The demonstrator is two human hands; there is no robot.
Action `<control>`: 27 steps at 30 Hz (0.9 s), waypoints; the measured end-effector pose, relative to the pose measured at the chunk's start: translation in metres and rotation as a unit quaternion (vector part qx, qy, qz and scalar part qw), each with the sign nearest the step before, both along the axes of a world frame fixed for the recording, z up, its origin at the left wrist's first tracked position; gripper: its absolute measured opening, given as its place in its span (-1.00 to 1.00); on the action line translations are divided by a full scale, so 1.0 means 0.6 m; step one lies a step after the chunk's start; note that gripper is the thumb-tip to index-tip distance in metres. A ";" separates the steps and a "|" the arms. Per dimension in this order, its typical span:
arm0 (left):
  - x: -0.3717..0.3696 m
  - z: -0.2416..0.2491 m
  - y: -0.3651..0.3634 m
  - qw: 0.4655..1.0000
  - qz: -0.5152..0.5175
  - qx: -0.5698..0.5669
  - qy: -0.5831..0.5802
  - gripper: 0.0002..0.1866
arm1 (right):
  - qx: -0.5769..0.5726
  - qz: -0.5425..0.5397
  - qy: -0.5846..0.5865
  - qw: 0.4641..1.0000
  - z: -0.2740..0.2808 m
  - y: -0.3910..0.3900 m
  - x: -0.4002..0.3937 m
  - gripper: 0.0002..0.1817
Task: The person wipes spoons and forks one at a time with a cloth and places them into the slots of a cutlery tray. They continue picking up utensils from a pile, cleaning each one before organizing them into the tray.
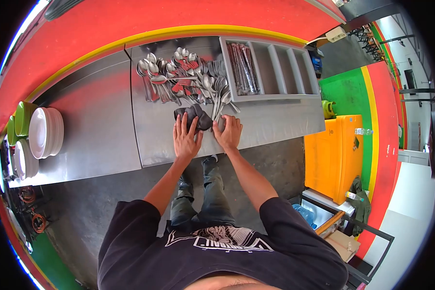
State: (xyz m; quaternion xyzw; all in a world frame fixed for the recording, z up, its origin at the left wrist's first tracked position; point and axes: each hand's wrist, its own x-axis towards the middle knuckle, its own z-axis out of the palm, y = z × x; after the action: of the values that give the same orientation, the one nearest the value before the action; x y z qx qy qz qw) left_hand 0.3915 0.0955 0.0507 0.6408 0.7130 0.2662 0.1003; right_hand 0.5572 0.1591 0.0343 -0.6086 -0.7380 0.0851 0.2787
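My left hand [187,138] presses its fingers over a bunched dark cloth [201,117] near the counter's front edge. Just to the right, my right hand [229,134] has its thumb and fingers around the handle ends of a few spoons [225,98], whose bowls point away from me. Beyond both hands lies a heap of spoons and forks [171,77], loosely piled. At the heap's right stands a grey cutlery tray [278,98]; its leftmost compartment holds a bundle of knives [242,68] that look wrapped, and the other compartments show bare bottoms.
The steel counter [96,116] runs left to stacked white plates [47,133] and green dishes [24,118]. A red wall with a yellow stripe [179,29] borders its back. At the right are an orange cabinet [328,154] and a metal-framed cart [343,217].
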 end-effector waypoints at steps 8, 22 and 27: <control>0.013 -0.002 0.001 0.986 -0.148 -0.011 -0.070 -0.50 | -0.011 0.033 -0.004 0.999 0.019 0.000 -0.001 -0.28; 0.021 -0.004 -0.002 0.990 -0.095 0.017 -0.106 -0.58 | -0.027 0.025 -0.008 0.999 0.000 0.005 -0.002 -0.44; 0.022 -0.006 -0.005 0.992 -0.094 0.006 -0.089 -0.58 | -0.015 0.031 -0.008 0.999 -0.004 0.006 -0.002 -0.48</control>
State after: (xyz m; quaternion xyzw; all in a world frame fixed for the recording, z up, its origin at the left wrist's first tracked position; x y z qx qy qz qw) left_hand 0.4048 0.0924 0.0473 0.6793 0.6361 0.3161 0.1843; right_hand 0.5558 0.1628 0.0322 -0.5906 -0.7570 0.1002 0.2608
